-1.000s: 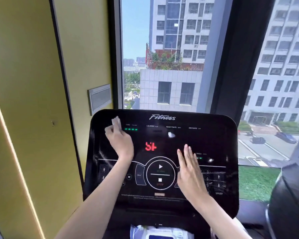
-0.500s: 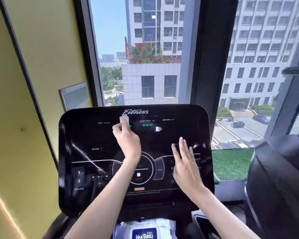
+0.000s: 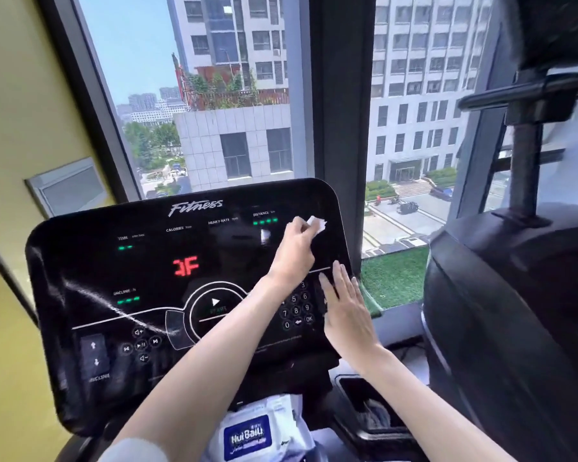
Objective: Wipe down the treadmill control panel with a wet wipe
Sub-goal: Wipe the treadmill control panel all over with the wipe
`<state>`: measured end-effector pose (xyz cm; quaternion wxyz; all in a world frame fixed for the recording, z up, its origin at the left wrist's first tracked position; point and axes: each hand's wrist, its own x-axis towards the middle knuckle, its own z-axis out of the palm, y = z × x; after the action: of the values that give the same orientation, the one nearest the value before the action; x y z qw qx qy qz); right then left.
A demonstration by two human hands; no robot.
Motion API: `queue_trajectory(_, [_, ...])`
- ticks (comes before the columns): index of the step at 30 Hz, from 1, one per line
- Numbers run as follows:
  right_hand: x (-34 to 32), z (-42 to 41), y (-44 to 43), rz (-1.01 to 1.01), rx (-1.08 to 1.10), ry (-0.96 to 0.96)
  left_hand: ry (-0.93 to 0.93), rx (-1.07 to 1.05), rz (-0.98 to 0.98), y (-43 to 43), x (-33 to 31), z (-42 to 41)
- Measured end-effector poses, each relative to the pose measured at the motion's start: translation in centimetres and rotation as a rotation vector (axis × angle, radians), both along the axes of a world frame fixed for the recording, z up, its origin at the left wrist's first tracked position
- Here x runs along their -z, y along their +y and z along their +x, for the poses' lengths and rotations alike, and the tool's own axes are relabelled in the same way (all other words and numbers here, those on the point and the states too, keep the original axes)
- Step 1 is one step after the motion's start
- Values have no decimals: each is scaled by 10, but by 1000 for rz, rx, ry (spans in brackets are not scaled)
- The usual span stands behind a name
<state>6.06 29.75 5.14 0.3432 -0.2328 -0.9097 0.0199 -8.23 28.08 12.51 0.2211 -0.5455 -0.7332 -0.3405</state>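
Note:
The black glossy treadmill control panel point(image 3: 121, 271) fills the lower middle, with a red lit display, green indicators and a round start button. My left hand point(image 3: 292, 251) reaches across to the panel's upper right corner and is shut on a small white wet wipe point(image 3: 317, 224), pressing it on the surface beside the distance readout. My right hand point(image 3: 346, 311) lies flat with fingers straight on the panel's right edge, next to the number keypad, holding nothing.
A white wet wipe pack point(image 3: 257, 431) with a blue label sits in the tray below the panel. A cup holder point(image 3: 367, 408) is to its right. Another black machine point(image 3: 514, 311) stands close on the right. A yellow wall point(image 3: 10, 128) is left; windows are behind.
My left hand has swept the wipe from the panel's upper left, across the top, to its upper right corner. My right hand stayed on the panel's right side. The camera view shifted right.

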Motion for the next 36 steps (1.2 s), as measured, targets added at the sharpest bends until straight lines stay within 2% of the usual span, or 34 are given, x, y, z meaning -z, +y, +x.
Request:
queue_trajectory(7, [2, 23, -1, -79, 36, 128, 119, 222, -564, -39, 51, 21])
queue_trajectory(9, [-1, 30, -2, -169, 77, 110, 69, 271, -791, -52, 59, 28])
queue_trajectory(10, [-1, 32, -1, -237, 96, 107, 5, 294, -839, -59, 59, 29])
queue_trajectory(11, [-3, 33, 0, -319, 106, 114, -102, 315, -789, -66, 56, 30])
queue_trajectory(12, [-4, 32, 1, -414, 99, 124, -240, 313, -650, -74, 51, 29])
queue_trajectory(14, [-12, 27, 0, -621, 18, 153, -613, 276, -275, -90, 35, 24])
queue_trajectory(16, [-23, 16, -10, -1013, -179, 220, -1042, 357, -28, -107, 21, 20])
queue_trajectory(18, [-32, 4, -26, -1475, -391, 350, -1305, 455, 75, -123, 12, 17])
queue_trajectory(19, [-37, -1, -34, -1615, -460, 407, -1370, 484, 85, -131, 10, 16])
queue_trajectory(20, [-42, -6, -40, -1663, -500, 430, -1399, 492, 82, -139, 9, 15])
queue_trajectory(23, [-49, -19, -59, -1649, -523, 424, -1322, 373, 84, -160, 12, 12])
queue_trajectory(29, [-49, -51, -98, -1543, -437, 314, -770, -87, 208, -196, 28, 9])
queue_trajectory(31, [-48, -61, -110, -1521, -402, 308, -557, -157, 226, -211, 37, 6])
queue_trajectory(34, [-47, -74, -131, -1541, -461, 299, -514, -111, 118, -231, 42, 6])
queue_trajectory(36, [-50, -79, -145, -1547, -537, 271, -532, -118, 129, -240, 42, 5])
